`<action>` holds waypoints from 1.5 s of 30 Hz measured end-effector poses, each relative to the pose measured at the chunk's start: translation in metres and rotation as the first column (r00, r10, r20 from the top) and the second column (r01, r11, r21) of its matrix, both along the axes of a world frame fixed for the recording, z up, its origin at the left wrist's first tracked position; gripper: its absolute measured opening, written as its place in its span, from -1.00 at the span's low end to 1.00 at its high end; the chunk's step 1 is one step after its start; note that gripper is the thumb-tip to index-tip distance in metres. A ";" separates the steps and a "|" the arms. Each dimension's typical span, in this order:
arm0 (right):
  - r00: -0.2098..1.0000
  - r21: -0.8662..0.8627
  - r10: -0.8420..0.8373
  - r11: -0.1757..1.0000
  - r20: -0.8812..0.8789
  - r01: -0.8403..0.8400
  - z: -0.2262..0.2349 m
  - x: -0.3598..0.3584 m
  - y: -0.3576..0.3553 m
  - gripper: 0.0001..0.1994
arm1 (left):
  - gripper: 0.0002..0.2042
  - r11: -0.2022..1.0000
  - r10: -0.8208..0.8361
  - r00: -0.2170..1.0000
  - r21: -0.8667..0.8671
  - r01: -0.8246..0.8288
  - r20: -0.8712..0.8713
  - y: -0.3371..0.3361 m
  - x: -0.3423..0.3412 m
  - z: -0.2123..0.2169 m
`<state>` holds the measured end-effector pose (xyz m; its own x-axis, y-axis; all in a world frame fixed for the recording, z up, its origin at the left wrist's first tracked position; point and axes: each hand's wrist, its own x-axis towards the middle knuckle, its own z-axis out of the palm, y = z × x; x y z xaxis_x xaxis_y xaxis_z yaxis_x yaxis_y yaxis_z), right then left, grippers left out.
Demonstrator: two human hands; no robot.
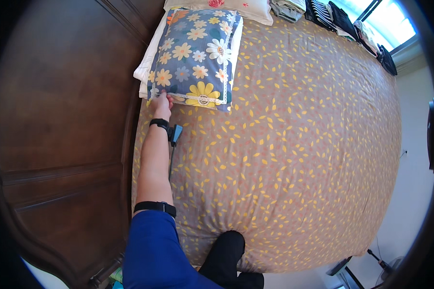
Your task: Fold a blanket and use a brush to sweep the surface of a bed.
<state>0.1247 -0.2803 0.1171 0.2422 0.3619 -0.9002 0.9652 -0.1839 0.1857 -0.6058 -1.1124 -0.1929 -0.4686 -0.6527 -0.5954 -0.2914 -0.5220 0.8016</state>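
A blue-grey pillow [182,65] printed with white, yellow and orange daisies lies near the headboard at the upper left. White lace trim runs along its edges. My left hand [162,105] is at the pillow's near left corner, its fingers closed on the edge there. The left arm stretches forward in a blue sleeve [154,245], with black straps at the wrist and near the elbow. White folded bedding [143,72] shows underneath the pillow and along its left side. My right hand is out of view.
The bed sheet [275,144] is brownish with yellow leaves. On the left rises a dark wooden headboard [67,111]. A pale flowered pillow [255,8] and folded clothes [323,17] line the far edge. A black-trousered knee [229,245] presses the near edge.
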 end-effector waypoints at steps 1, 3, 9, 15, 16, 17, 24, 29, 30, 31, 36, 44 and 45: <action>1.000 -0.009 -0.003 1.000 0.002 0.003 -0.003 -0.002 -0.002 -0.55 | -0.74 0.986 -0.014 0.999 -0.164 0.018 0.030 -0.009 -0.002 0.011; 1.000 0.016 -0.028 0.999 -0.004 0.028 -0.006 -0.015 -0.015 -0.57 | -0.87 0.923 -0.049 0.998 -0.383 0.033 -0.032 -0.012 -0.013 0.038; 0.974 -0.086 -0.218 0.973 -0.067 0.212 -0.034 -0.042 -0.038 -0.70 | -0.75 0.701 -0.139 0.983 -0.689 0.186 0.124 -0.066 0.021 0.058; 0.955 -0.023 -0.193 0.981 -0.225 0.193 -0.061 0.022 -0.042 -0.77 | -0.73 0.119 -0.393 0.671 -0.688 0.715 0.629 0.088 0.062 0.005; 0.958 -0.048 -0.221 0.975 -0.183 0.216 -0.065 0.026 -0.041 -0.75 | -0.64 -0.040 -0.509 0.590 -0.702 0.711 0.626 0.126 0.072 0.015; 0.978 -0.030 -0.119 0.993 -0.173 0.116 -0.053 -0.020 -0.065 -0.74 | -0.55 -0.197 -0.604 0.504 -0.729 0.656 0.617 0.160 0.077 0.032; 0.926 -0.009 -0.217 0.974 -0.310 0.225 -0.049 -0.033 -0.073 -0.82 | -0.11 -0.494 -0.645 -0.142 -0.268 0.827 0.751 0.371 0.252 0.019; 0.810 -0.074 -0.439 0.891 -0.389 0.448 -0.074 0.019 -0.086 -0.80 | -0.01 -0.641 -0.568 -0.579 0.126 0.757 0.586 0.428 0.386 0.008; 0.787 -0.075 -0.469 0.873 -0.400 0.482 -0.076 0.032 -0.085 -0.80 | 0.01 -0.661 -0.498 -0.606 0.180 0.728 0.620 0.436 0.387 0.010; 0.764 -0.078 -0.499 0.853 -0.409 0.515 -0.080 0.050 -0.086 -0.80 | 0.02 -0.676 -0.423 -0.631 0.236 0.698 0.651 0.444 0.383 0.010; 0.616 -0.087 -0.637 0.725 -0.465 0.684 -0.087 0.130 -0.080 -0.82 | -0.02 -0.795 -0.332 -0.730 0.240 0.557 0.597 0.461 0.373 0.006; 0.399 -0.177 -0.760 0.548 -0.513 0.818 -0.165 0.233 -0.043 -0.81 | -0.65 -0.483 -0.293 -0.733 0.566 0.668 0.614 0.463 0.334 0.008; 0.366 -0.188 -0.777 0.518 -0.513 0.835 -0.172 0.250 -0.041 -0.81 | -0.68 -0.438 -0.392 -0.699 0.547 0.714 0.598 0.475 0.347 0.026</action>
